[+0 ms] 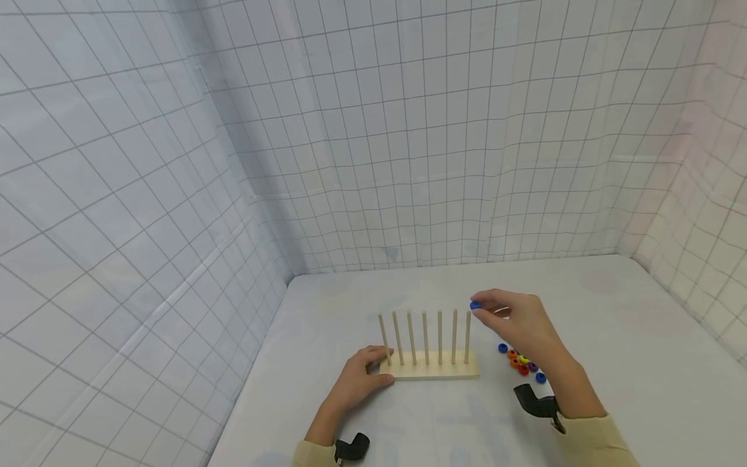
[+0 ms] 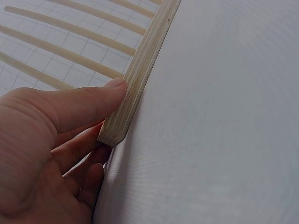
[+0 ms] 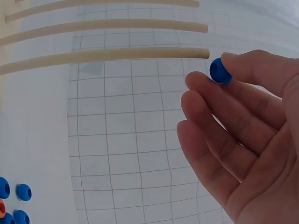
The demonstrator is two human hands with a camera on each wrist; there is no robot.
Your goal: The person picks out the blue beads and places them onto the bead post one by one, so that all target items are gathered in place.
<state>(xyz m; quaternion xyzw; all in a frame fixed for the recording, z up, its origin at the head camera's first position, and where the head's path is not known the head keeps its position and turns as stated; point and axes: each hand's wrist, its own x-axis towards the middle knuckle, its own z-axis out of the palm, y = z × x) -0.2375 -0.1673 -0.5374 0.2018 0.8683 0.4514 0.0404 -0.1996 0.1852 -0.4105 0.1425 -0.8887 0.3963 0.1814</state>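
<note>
A wooden board (image 1: 432, 370) with a row of several upright pegs (image 1: 440, 337) stands on the table. My left hand (image 1: 357, 378) grips the board's left end, thumb on the front edge and fingers behind, as the left wrist view also shows. Between thumb and fingertips, my right hand (image 1: 519, 321) pinches a blue bead (image 3: 220, 71). The bead is beside the tip of the rightmost peg (image 3: 140, 55), slightly apart from it in the right wrist view, its hole showing. All visible pegs are bare.
Right of the board lies a loose group of beads in several colours, among them a red bead (image 1: 523, 370), a yellow bead (image 1: 524, 359) and a blue bead (image 1: 541, 377). White sheets with grid lines (image 1: 408, 143) hang behind and at both sides of the white table (image 1: 327, 305).
</note>
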